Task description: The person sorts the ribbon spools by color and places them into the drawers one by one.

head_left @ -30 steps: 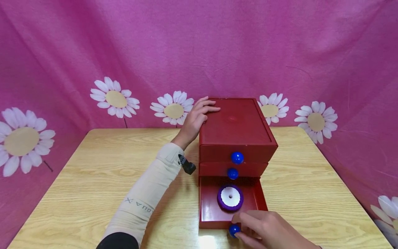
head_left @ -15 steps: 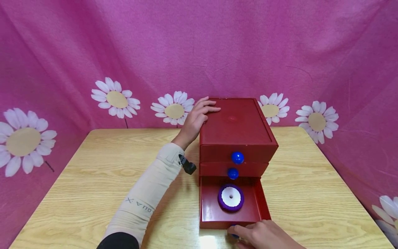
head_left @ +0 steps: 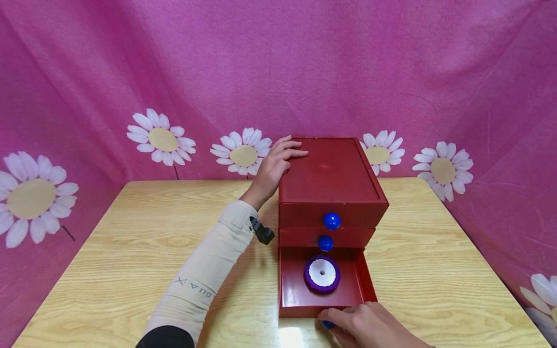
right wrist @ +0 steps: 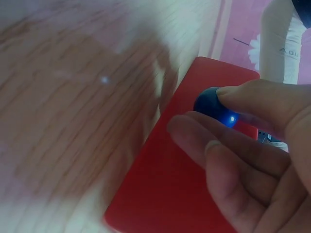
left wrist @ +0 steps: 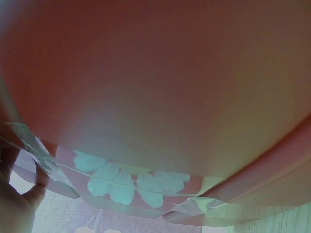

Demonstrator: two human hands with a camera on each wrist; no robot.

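Note:
A red three-drawer cabinet (head_left: 332, 174) stands on the table with its bottom drawer (head_left: 291, 295) pulled out. In that drawer lies a round white disc with a purple rim and a small centre hole (head_left: 322, 274), like a ribbon spool. My left hand (head_left: 274, 166) rests on the cabinet's upper left edge, fingers stretched over the top. At the drawer front, my right hand (head_left: 370, 324) pinches the blue round knob (right wrist: 211, 104) between thumb and fingers. Only part of the knob shows in the head view.
Two more blue knobs, the top one (head_left: 332, 221) and the middle one (head_left: 326, 243), sit on closed drawers. The wooden table (head_left: 174, 232) extends on both sides. A pink cloth with daisies (head_left: 278, 63) hangs behind.
My right hand has lowered and closed its fingers and thumb round the bottom knob. The drawer with the disc has slid inward very slightly. My left hand stays in place.

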